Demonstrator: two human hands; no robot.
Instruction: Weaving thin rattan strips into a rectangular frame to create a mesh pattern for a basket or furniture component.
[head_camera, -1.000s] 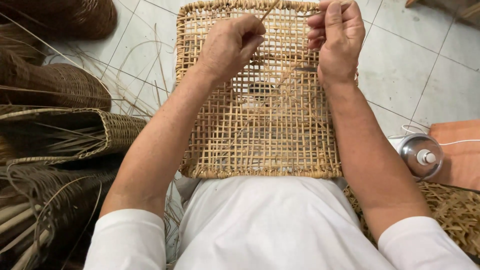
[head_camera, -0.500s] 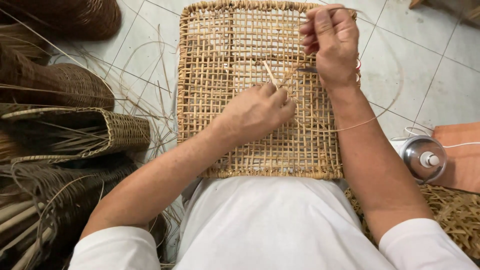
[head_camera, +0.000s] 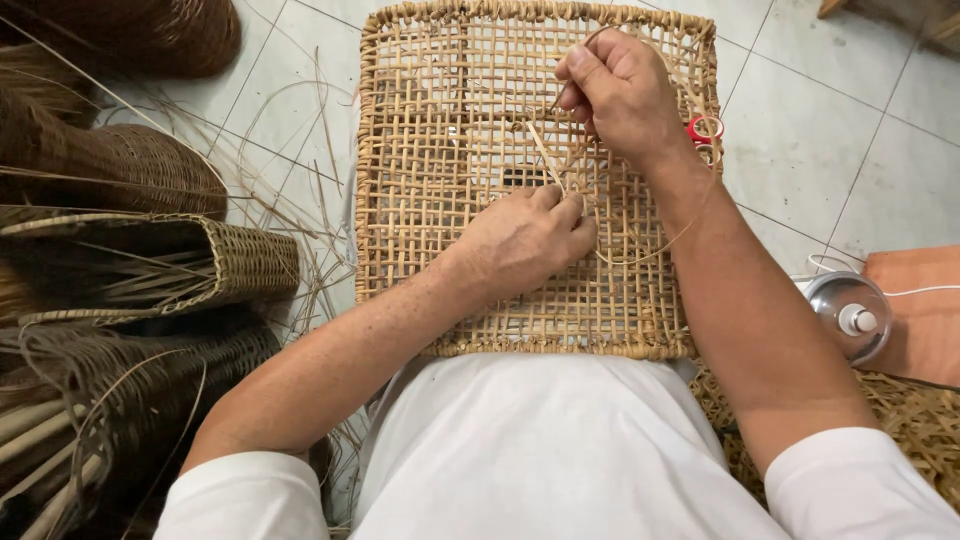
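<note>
Head view: left hand (head_camera: 525, 240) has dropped from the upper edge to mid-panel (head_camera: 440, 250), grip pinching the cane strand (head_camera: 545, 155); right hand (head_camera: 620, 95) grips its upper end. Weaving continues.

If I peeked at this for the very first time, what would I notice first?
First, the big square woven cane panel lying on the person's lap in the middle. Both hands work on it: the left hand presses at its centre, while the right hand pinches a thin cane strand near the top. On the left, woven baskets and loose strips pile up on the tiled floor.
</note>
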